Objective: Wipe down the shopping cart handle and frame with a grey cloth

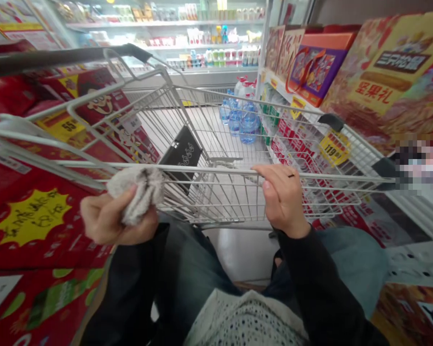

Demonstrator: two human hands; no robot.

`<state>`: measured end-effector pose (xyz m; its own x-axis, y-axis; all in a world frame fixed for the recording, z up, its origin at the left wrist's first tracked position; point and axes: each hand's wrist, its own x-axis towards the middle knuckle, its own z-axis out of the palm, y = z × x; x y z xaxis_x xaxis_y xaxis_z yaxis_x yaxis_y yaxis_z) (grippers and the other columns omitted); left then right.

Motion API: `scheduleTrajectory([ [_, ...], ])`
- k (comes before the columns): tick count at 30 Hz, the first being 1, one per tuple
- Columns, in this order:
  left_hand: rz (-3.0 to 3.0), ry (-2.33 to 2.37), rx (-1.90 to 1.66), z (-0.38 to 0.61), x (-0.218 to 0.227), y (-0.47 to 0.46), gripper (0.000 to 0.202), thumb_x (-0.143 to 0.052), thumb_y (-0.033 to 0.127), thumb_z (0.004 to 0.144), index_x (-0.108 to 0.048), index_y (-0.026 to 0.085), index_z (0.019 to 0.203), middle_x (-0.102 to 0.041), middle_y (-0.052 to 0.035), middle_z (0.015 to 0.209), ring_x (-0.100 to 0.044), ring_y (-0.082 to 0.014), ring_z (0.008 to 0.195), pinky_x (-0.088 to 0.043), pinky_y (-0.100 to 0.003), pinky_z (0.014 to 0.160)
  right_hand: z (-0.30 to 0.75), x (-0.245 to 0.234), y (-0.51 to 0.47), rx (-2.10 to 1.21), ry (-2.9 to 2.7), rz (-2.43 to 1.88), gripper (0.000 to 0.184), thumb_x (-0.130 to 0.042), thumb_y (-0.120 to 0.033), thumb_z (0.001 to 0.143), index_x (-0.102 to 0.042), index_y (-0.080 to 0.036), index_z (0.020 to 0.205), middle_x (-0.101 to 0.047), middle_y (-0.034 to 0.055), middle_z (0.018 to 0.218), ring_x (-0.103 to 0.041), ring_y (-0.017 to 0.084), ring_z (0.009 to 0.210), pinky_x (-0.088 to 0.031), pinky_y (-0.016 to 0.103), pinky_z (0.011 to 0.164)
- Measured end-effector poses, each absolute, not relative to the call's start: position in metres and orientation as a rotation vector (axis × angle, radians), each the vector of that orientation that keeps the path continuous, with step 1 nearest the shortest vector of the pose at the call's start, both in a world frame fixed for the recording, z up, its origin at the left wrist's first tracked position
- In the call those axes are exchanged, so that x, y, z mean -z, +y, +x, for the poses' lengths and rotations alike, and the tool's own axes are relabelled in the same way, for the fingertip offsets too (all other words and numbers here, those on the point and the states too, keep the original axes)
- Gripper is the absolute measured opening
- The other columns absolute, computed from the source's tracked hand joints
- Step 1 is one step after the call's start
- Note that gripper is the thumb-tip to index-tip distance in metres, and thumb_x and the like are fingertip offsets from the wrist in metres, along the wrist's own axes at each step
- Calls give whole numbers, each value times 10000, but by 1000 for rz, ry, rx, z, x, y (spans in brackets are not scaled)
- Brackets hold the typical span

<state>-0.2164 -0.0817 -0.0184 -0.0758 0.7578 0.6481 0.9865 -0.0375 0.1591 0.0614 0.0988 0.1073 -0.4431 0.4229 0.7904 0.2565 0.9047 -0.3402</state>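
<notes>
A wire shopping cart (216, 144) lies tipped on its side in front of me in a shop aisle. My left hand (111, 218) is closed around a grey cloth (142, 192), pressed against a cart bar at the lower left. My right hand (283, 197) is curled over the top rail of the cart (346, 178), fingers wrapped round the wire. A black plastic flap (182, 154) hangs inside the basket. Dark sleeves cover both my arms.
Red gift boxes (32, 211) are stacked at the left, with yellow price tags. More boxed goods (386, 72) fill the shelf at the right. Large water bottles (243, 120) stand on the floor beyond the cart. A chilled shelf (202, 43) runs along the back.
</notes>
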Motion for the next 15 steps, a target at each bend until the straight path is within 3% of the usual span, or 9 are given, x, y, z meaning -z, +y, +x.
scheduleTrajectory([
  [9, -1809, -1536, 947, -171, 38, -63, 241, -609, 234, 874, -786, 252, 1037, -463, 15, 713, -432, -78, 562, -366, -201, 518, 60, -108, 98, -130, -2062, -489, 384, -355, -238, 1015, -689, -199, 1201, -770, 73, 1127, -679, 237, 1044, -417, 417, 959],
  [12, -1590, -1466, 1037, -195, 2, -76, 267, -709, 232, 850, -771, 271, 1107, -396, 34, 719, -394, -78, 563, -324, -226, 503, 62, -107, 99, -102, -2062, -484, 385, -359, -243, 1012, -691, -194, 1200, -770, 74, 1113, -683, 235, 1021, -416, 411, 941],
  [15, -1198, -1371, 1155, -235, -61, -88, 450, -820, 215, 780, -735, 289, 1216, -373, 23, 816, -407, -107, 671, -370, -279, 601, 63, -105, 100, -69, -2045, -471, 378, -374, -245, 1002, -707, -180, 1170, -774, 82, 1089, -691, 240, 997, -419, 405, 911],
])
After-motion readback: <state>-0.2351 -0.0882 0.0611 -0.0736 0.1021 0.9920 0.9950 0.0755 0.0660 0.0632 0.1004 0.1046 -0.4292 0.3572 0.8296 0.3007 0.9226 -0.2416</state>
